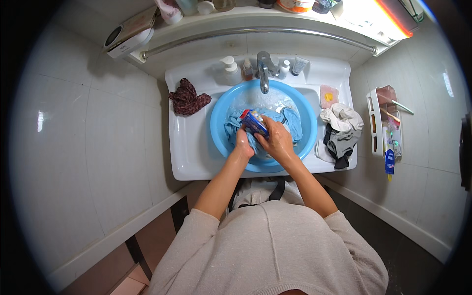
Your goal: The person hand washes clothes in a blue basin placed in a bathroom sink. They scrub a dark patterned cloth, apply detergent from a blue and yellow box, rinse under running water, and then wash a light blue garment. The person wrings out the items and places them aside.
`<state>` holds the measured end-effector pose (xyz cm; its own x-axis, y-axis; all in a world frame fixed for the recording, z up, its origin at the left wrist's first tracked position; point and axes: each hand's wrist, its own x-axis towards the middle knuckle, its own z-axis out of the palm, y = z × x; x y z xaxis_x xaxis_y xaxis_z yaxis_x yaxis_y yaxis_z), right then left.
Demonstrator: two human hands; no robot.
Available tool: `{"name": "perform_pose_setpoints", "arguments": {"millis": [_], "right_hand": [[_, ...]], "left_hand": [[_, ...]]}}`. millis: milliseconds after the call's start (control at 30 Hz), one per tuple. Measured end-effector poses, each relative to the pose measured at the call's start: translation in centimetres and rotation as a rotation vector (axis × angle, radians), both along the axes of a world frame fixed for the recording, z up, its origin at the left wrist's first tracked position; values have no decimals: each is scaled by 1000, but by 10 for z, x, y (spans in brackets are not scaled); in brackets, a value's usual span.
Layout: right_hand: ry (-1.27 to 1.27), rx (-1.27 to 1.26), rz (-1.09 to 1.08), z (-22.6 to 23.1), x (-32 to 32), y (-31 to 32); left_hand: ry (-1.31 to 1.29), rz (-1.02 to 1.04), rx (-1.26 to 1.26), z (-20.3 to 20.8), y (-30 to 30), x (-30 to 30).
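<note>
Over a light blue basin (215, 132), my right hand (278, 139) grips a small blue packet (256, 124) with a red end and a pale area on its face. The packet is tilted, its red end toward the upper left. Close against its lower left side is my left hand (243, 146), thumb raised along it. The left fingers are hidden behind the packet and cloth, so their hold does not show. Wet light blue cloth (292, 123) lies in the basin under both hands. Water with foam (263, 101) shows at the basin's far side.
The basin sits in a white sink (189, 152) below a chrome faucet (264, 78). A dark red cloth (188, 98) lies left; white, grey and black clothes (341, 132) lie right. A pump bottle (230, 69) stands behind. Overhead runs a metal rail (260, 31); a wall rack (376, 123) hangs right.
</note>
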<state>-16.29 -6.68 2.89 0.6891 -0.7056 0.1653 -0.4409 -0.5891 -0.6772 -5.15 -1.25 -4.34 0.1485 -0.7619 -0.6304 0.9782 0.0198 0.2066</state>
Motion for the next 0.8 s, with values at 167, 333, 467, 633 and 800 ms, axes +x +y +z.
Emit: {"name": "perform_pose_setpoints", "arguments": {"millis": [167, 333, 467, 633, 800], "right_hand": [[-197, 240, -334, -3, -27, -43], [83, 206, -350, 1, -24, -43], [57, 15, -9, -3, -4, 12], [121, -40, -166, -15, -5, -31], [29, -12, 84, 1, 7, 23]], "left_hand": [[13, -161, 29, 20, -49, 2], [20, -116, -170, 20, -31, 2], [-24, -58, -129, 12, -3, 13], [45, -42, -155, 22, -12, -6], [-111, -39, -199, -11, 12, 22]]}}
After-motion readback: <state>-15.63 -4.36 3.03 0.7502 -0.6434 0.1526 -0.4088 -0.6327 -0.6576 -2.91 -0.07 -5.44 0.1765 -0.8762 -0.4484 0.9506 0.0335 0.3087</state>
